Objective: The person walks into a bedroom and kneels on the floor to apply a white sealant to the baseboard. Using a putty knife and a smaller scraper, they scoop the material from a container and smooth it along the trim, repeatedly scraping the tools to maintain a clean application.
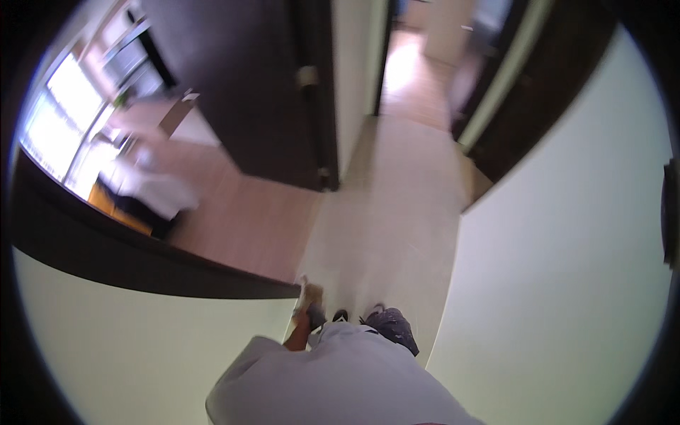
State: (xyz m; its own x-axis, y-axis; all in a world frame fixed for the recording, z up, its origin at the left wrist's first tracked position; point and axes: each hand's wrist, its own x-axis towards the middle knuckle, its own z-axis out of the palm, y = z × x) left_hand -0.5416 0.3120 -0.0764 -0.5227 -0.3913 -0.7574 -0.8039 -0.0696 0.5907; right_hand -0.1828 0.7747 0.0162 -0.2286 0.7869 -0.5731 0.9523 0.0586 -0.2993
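Pale shirt (333, 375) nearest — left hand (308, 306) beside dark doorframe (177, 274), openness and hold too blurred to tell; right hand unseen — best pass wide.

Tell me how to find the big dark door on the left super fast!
Start at the pale hallway floor in the middle, then look left to the pinkish wooden floor. Above it in the picture stands the broad dark brown door. Unlike the dark panel at upper right, it borders the pinkish floor and shows two small pale fittings near its right edge.
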